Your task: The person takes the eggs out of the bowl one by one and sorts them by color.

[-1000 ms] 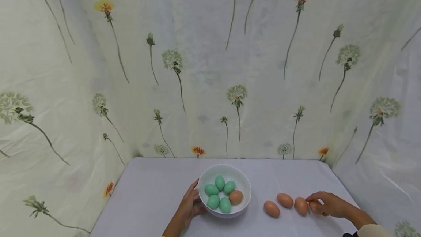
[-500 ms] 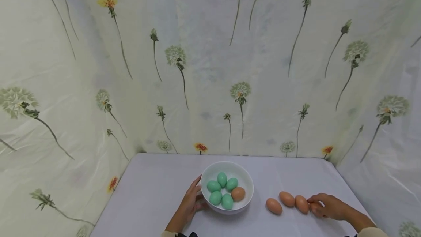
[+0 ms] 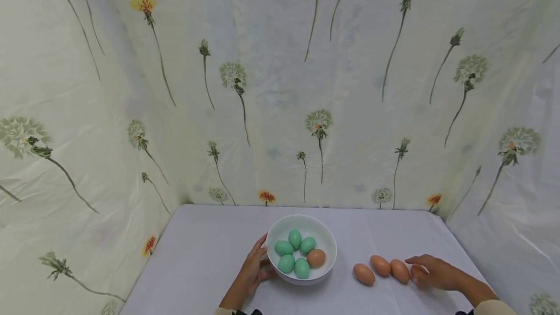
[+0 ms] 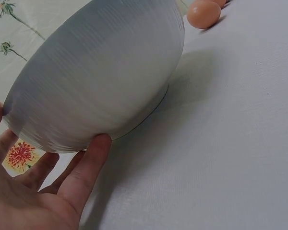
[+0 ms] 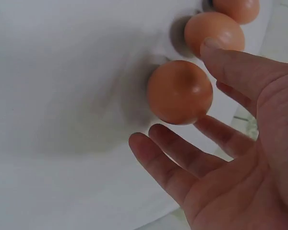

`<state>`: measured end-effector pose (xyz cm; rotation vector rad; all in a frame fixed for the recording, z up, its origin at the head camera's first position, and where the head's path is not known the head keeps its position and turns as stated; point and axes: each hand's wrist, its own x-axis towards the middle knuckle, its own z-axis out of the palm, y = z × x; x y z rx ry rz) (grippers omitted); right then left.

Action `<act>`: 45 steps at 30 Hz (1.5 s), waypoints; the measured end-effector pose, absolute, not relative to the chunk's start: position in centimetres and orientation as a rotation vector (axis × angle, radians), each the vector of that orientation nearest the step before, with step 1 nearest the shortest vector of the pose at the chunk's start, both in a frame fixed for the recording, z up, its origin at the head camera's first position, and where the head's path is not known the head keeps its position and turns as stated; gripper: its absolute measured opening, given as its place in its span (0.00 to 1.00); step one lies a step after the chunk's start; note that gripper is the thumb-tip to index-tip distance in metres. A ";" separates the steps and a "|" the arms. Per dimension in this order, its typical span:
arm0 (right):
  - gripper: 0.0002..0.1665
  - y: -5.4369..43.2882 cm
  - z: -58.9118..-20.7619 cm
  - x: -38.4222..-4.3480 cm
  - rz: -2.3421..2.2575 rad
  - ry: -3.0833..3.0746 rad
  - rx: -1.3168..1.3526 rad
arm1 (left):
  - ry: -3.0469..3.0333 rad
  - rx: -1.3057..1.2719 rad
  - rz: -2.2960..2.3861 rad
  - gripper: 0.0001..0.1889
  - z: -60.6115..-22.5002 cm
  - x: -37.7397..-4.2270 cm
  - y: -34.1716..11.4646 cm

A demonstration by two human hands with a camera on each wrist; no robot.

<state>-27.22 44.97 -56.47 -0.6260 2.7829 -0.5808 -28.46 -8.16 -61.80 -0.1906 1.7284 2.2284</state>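
The white bowl [image 4: 105, 67] stands upright on the cloth-covered table [image 3: 210, 242], nearer to the left hand [image 3: 253, 269] than to the right. The left hand is at the left side of the bowl, fingers spread and reaching along its outer wall; one fingertip touches low on the wall near the base and another meets the rim, with no grip closed around either. Inside the bowl are five green eggs [image 3: 295, 239] and one brown egg [image 3: 316, 258], the latter at the right side. To the right of the bowl, four further brown eggs lie on the table in a short, uneven row. The rightmost egg [image 5: 180, 91] is within the spread of the right hand [image 3: 439, 273], whose fingers are parted and loosely curved around it, not clenched. At least one fingertip appears at its edge; firm contact cannot be confirmed. In the right wrist view the thumb overlaps the next egg [image 3: 400, 271]; whether it touches cannot be told. The third egg [image 3: 380, 265] lies just beside that one, and the fourth egg [image 3: 364, 274] is closest to the bowl. A cloth printed with dandelions [image 3: 271, 86] hangs behind the table.
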 end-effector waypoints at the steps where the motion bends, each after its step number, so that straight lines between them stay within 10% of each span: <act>1: 0.25 44.8 -56.3 -27.4 -0.582 2.775 -0.585 | 1.727 -0.189 2.229 0.30 -61.8 -28.4 -8.2; 45: 0.16 25.2 -51.7 -28.8 -0.581 2.793 -1.204 | 1.738 -0.109 2.247 0.28 -62.3 -28.2 -8.4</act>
